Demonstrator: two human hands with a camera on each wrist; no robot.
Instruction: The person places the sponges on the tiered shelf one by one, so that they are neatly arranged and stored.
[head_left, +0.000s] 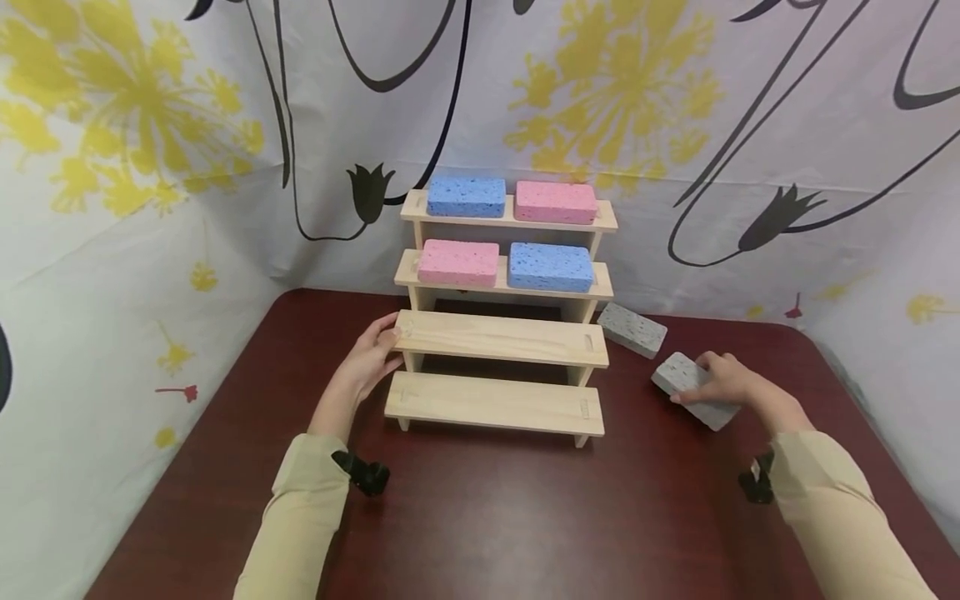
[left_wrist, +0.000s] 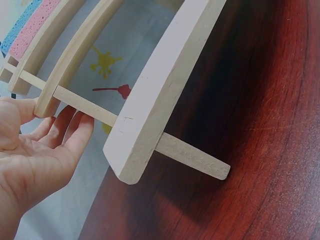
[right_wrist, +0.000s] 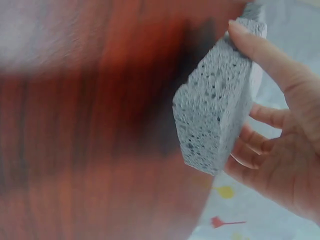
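Note:
A light wooden stepped rack (head_left: 495, 337) stands on the dark red table. My left hand (head_left: 366, 360) grips the left end of its second step from the bottom, thumb above and fingers beneath, as the left wrist view shows. To the right of the rack, my right hand (head_left: 726, 382) holds a grey sponge (right_wrist: 207, 107) between thumb and fingers, tilted. A second grey sponge (head_left: 632, 330) lies behind it, beside the rack. The top step carries a blue sponge (head_left: 467, 197) and a pink sponge (head_left: 556, 202). On the step below sit a pink sponge (head_left: 458, 263) and a blue sponge (head_left: 550, 267).
The two lower steps, including the bottom step (head_left: 491, 402), bear no sponges. A white cloth (head_left: 480, 100) with yellow flowers and dark stems hangs behind the table (head_left: 540, 508) and along its sides. Each wrist wears a small black camera.

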